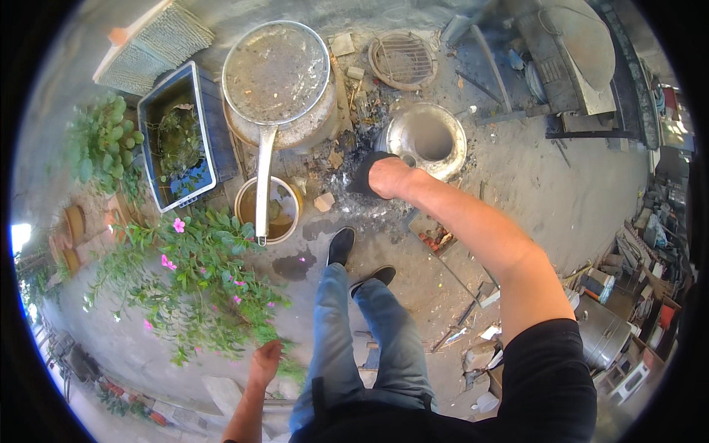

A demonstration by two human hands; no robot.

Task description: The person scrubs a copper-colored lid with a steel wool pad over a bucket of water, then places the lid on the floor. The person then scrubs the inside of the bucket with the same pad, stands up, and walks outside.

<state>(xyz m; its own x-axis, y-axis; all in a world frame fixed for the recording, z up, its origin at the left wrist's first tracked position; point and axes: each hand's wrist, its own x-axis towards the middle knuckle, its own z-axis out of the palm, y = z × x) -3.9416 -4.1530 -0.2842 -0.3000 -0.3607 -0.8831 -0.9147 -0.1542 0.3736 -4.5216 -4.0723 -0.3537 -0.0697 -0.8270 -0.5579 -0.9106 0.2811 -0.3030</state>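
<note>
Head view looks down on the right hand [389,177], stretched forward and clenched on a dark cloth or pad [367,174] held at the near-left rim of the round metal vessel [428,140] on the ground; the vessel's opening lies just ahead and to the right of that grip, touching or nearly so; the left hand [264,362] hangs low beside the pink-flowered plant [207,280], well apart, its fingers loosely curled and holding nothing

The metal pot [427,137] sits on the ground ahead, the round grate [402,60] behind it. To its left lies the long-handled pan [275,74], the bucket [269,209] before that, the tub [179,137] further left.
</note>
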